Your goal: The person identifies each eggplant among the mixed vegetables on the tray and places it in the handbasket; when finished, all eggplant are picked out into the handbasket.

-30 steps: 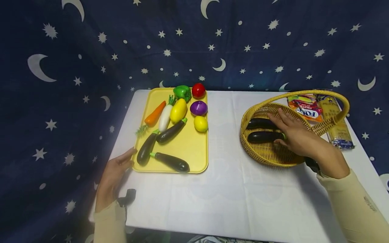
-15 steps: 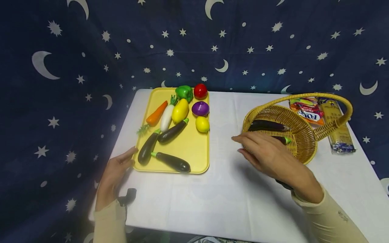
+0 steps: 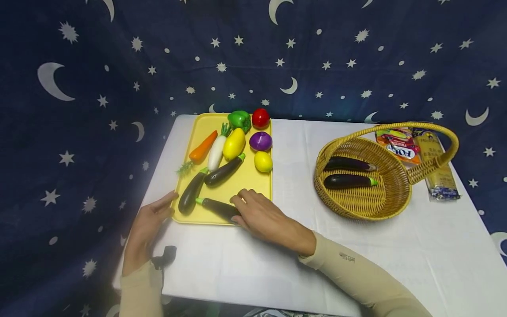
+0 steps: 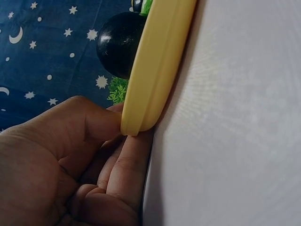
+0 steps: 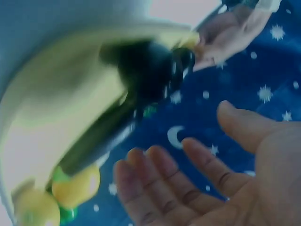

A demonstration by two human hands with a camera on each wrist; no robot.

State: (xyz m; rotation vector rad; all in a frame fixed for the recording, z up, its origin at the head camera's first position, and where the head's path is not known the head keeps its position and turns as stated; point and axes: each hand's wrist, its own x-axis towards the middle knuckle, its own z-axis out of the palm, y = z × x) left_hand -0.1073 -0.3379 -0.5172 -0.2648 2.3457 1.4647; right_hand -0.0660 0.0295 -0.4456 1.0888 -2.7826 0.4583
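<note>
On the left side of the table lies a yellow tray (image 3: 237, 182). My left hand (image 3: 146, 224) pinches its near-left rim, fingers beneath the edge in the left wrist view. Three eggplants are on the tray. Over the right end of the front eggplant (image 3: 215, 208) hovers my right hand (image 3: 263, 218); its fingers look extended and apart from anything in the blurred right wrist view. Behind it lie the left eggplant (image 3: 192, 193) and the middle eggplant (image 3: 224, 171). A wicker basket (image 3: 392, 176) at right holds two eggplants (image 3: 348, 181) side by side.
Also on the tray are a carrot (image 3: 203, 147), a white radish (image 3: 216, 153), a yellow mango-like fruit (image 3: 234, 144), a green pepper (image 3: 239, 121), a red fruit (image 3: 260, 118), a purple vegetable (image 3: 260, 141) and a lemon (image 3: 263, 162). Packets (image 3: 439, 176) lie behind the basket, whose handle arches up.
My right hand has left the basket and crossed leftward to the tray's front eggplant. Two eggplants stay in the basket. The left hand has kept its grip on the tray rim.
</note>
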